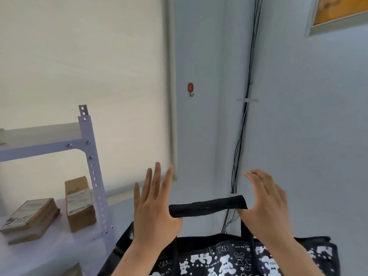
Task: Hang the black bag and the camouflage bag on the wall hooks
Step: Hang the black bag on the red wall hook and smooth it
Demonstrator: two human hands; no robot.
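The black bag (229,259), printed with white bears, hangs low in front of me. Its black handle (208,206) is stretched level between my two hands. My left hand (153,206) carries the handle's left end on its thumb, with the fingers spread and pointing up. My right hand (266,204) hooks the right end the same way, with its fingers curved and apart. A red wall hook (190,89) with a small metal prong sits on the pale blue wall, well above the handle and slightly to its left. No camouflage bag is in view.
A white metal shelf rack (89,156) stands at the left with brown cardboard boxes (79,204) on its lower shelf. Dark cables (243,116) run down the wall corner right of the hook. A pale window blind (79,56) fills the upper left, and a framed picture (338,12) hangs at the top right.
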